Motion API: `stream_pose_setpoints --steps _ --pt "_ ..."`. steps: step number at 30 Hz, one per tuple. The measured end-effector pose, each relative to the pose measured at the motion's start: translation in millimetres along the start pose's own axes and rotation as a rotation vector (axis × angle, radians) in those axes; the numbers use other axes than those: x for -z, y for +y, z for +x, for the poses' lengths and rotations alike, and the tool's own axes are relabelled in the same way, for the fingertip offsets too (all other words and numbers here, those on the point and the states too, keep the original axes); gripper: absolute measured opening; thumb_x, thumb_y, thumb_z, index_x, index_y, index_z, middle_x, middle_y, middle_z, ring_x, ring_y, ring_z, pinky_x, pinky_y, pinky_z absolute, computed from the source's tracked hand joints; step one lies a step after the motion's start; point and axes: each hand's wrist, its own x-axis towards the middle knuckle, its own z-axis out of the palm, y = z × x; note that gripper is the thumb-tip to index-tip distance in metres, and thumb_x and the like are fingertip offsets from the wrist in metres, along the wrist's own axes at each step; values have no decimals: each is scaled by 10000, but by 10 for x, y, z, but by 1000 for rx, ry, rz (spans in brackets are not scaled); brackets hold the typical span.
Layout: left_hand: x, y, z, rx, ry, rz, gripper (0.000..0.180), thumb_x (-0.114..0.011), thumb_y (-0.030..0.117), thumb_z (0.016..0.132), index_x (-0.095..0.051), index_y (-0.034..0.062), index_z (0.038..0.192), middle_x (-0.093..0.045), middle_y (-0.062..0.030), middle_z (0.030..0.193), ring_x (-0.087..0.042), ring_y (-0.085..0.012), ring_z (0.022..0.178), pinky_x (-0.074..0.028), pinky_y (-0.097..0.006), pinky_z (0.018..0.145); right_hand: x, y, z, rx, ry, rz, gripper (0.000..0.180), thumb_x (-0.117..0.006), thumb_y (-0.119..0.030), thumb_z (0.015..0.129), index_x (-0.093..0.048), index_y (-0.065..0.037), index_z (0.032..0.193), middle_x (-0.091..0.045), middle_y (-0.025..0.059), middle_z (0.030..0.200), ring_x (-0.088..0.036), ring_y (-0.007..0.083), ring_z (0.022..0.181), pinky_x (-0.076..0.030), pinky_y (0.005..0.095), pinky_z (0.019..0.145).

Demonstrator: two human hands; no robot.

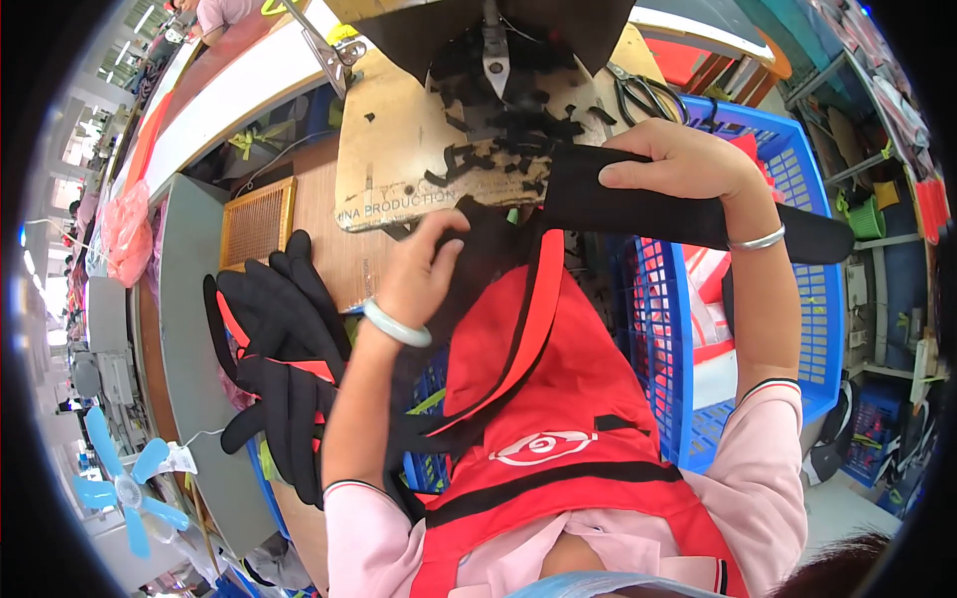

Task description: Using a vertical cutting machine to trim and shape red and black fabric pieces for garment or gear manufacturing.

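My right hand (688, 164) grips a wide black padded fabric strap (648, 209) at the table's front right, with the thumb on top. The strap's rounded end sticks out past my wrist to the right. At the table's front edge, my left hand (419, 264) has curled fingers around the edge of a dark, blurred black fabric strip (478, 249) that hangs toward my lap. Before me stands a machine with a metal tip (495, 68) over a worn wooden work plate (389, 149). Black fabric scraps (498, 149) litter the plate around the tip.
Black-handled scissors (643, 95) lie at the plate's far right. A blue plastic basket (817, 329) with red and white pieces stands on my right. Several black straps (289, 349) are heaped on my left. A red apron (558, 399) covers my lap; a blue fan (130, 488) is lower left.
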Motion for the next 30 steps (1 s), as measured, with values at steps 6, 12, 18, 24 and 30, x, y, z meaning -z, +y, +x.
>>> stream_pose_setpoints --steps 6,12,18,24,30 --pt "-448 555 -359 150 22 -54 169 -577 97 897 -677 25 1012 -634 -167 940 -651 -340 831 -516 -368 712 -89 -156 -236 -117 -9 -120 511 -617 -426 914 -630 16 1170 -661 187 1005 -635 286 964 -485 316 843" --pt "-682 745 -483 75 102 278 212 -677 184 858 -660 28 1000 -646 -161 1049 -655 -376 776 -534 -422 637 -341 31 -406 -163 -7 49 434 -630 -380 912 -644 9 1104 -640 191 915 -608 259 845 -476 338 764" --pt "-363 740 -384 -29 85 420 157 -666 135 854 -632 18 953 -638 -154 1020 -634 -384 741 -509 -430 609 -1173 -226 -499 139 632 -104 761 -759 -261 769 -420 -81 1426 -528 218 1320 -529 356 1206 -431 400 1000" --pt "184 807 -158 -252 -267 530 129 -657 163 835 -618 65 910 -604 -99 923 -636 -342 735 -513 -439 630 -1541 -285 -295 205 668 -148 589 -699 -114 795 -522 -103 1357 -546 180 1318 -542 362 1186 -454 404 977" --pt "573 859 95 -261 -392 612 129 -640 184 853 -630 71 915 -603 -95 890 -629 -331 779 -505 -434 663 -950 -471 -379 210 632 -271 171 -626 -95 858 -679 -83 1020 -681 123 807 -647 330 758 -502 427 698"
